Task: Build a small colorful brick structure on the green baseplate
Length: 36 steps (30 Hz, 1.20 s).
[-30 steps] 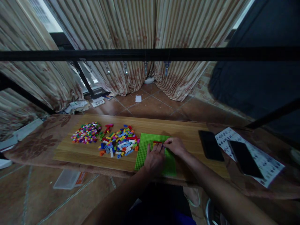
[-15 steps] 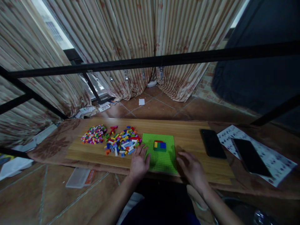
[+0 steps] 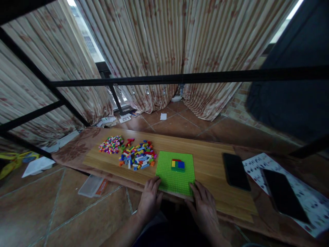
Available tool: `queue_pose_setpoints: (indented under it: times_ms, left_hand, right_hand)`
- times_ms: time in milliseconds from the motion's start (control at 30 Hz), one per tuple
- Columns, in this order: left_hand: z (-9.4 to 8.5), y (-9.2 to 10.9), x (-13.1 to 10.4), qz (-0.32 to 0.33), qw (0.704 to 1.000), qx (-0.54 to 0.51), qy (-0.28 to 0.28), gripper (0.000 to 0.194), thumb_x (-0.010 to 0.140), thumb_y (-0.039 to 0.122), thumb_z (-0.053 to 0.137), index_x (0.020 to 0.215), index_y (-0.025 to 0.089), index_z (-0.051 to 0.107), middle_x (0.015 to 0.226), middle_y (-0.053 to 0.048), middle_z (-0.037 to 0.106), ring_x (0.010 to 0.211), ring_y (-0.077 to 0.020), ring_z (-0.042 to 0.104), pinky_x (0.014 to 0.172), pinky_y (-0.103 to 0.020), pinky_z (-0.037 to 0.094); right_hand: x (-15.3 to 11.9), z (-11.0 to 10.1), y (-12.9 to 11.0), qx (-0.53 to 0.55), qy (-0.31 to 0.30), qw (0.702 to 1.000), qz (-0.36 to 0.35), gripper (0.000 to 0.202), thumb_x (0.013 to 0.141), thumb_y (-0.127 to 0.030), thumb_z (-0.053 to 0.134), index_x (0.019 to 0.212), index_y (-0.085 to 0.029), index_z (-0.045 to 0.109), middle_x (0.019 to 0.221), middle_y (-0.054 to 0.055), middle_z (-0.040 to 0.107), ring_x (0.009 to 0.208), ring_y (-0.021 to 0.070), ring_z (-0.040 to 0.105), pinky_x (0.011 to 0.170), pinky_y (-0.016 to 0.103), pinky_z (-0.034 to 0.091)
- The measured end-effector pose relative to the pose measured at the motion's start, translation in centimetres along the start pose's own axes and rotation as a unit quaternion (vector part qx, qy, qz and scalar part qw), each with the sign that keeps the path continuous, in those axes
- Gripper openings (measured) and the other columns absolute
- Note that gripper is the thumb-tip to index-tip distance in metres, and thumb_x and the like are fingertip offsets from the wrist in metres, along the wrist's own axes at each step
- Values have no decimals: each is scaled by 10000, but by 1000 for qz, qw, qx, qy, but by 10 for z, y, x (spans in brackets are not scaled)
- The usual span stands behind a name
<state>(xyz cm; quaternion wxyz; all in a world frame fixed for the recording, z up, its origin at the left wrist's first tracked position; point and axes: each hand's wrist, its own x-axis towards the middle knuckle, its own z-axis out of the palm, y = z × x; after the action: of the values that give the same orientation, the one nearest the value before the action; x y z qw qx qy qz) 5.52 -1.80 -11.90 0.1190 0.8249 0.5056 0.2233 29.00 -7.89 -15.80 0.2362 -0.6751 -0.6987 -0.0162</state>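
Observation:
A bright green studded baseplate point(image 3: 174, 183) lies on the wooden board in front of me. Near its middle stands a small block of toy bricks point(image 3: 178, 165) in red, yellow, blue and green. My left hand point(image 3: 149, 199) grips the plate's near left corner, fingers bent on the edge and thumb lower down. At the near right corner my right hand point(image 3: 204, 206) holds the edge in the same way. Left of the plate spreads a heap of loose mixed bricks point(image 3: 140, 156), with a pile of tiny colourful pieces point(image 3: 111, 144) beyond it.
A dark phone point(image 3: 235, 171) lies on the right of the wooden board point(image 3: 213, 164). Beside it are a printed sheet point(image 3: 257, 163) and a black tablet-like device point(image 3: 284, 193). A black metal rail point(image 3: 164, 79) crosses behind; a clear plastic box point(image 3: 88, 185) is on the floor at left.
Both hands have come nearer to me, onto the baseplate's near corners; the right hand was apart from the plate and now grips it. The camera view has shifted and tilted.

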Motion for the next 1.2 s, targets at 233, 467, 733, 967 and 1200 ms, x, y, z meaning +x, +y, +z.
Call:
queue_pose_setpoints:
  times_ms: [233,467,733,967,1200]
  left_hand:
    - [-5,0,-3,7,1000,5,-29,430,844,128,502,1269,187,507,1319,-101,541,1232,-260,495,1033,-476,455]
    - [-8,-3,-4,22,999,-1,-35,433,853,151,522,1282,203,498,1350,-93,518,1251,-253,479,1044,-479,448]
    - [0,-13,-3,36,998,-43,-20,441,841,154,523,1281,165,502,1344,-131,519,1245,-277,486,1041,-504,445]
    - [-9,-21,-9,36,997,-61,-38,454,832,216,559,1282,177,516,1350,-115,528,1240,-265,493,1049,-444,456]
    - [-41,-76,-25,-62,993,-48,84,380,884,171,480,1260,215,505,1288,-97,555,1181,-243,537,999,-443,483]
  right_hand:
    - [-8,5,2,5,29,1000,-11,481,897,-433,473,1329,-222,469,1331,141,524,1209,334,476,969,506,405]
    - [-14,8,-2,0,42,999,-11,480,910,-468,436,1324,-228,479,1302,143,536,1185,333,487,951,508,418]
    - [-21,21,-13,-24,82,996,17,519,908,-547,394,1263,-189,519,1260,163,554,1140,331,517,942,512,430]
    - [-19,19,-11,-22,77,996,46,575,888,-621,346,1202,-195,571,1208,148,596,1083,333,562,908,520,454]
    - [13,3,-50,27,85,996,12,410,913,-514,400,1068,-222,643,1109,112,658,1048,300,583,918,492,446]
